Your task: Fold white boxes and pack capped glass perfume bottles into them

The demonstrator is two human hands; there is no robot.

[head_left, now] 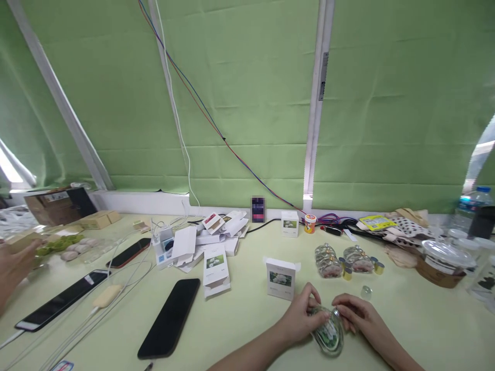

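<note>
A clear glass bottle with a green picture [330,335] lies tilted over the table near the front. My left hand [303,315] grips its upper left side between thumb and fingers. At the bottle's neck, the fingers of my right hand [353,315] are pinched together around a small silvery piece. An open white box with a flower picture [280,279] stands just behind my left hand. Beyond my right hand lie a small clear cap [366,292], gold caps [379,267] and two groups of glass bottles [328,261].
Phones [169,318] and white cables lie left of centre, beside flattened white boxes [185,245]. Another person's hand [17,265] reaches in at the far left. Round plastic tubs [444,257] and a water bottle [477,206] stand at the right.
</note>
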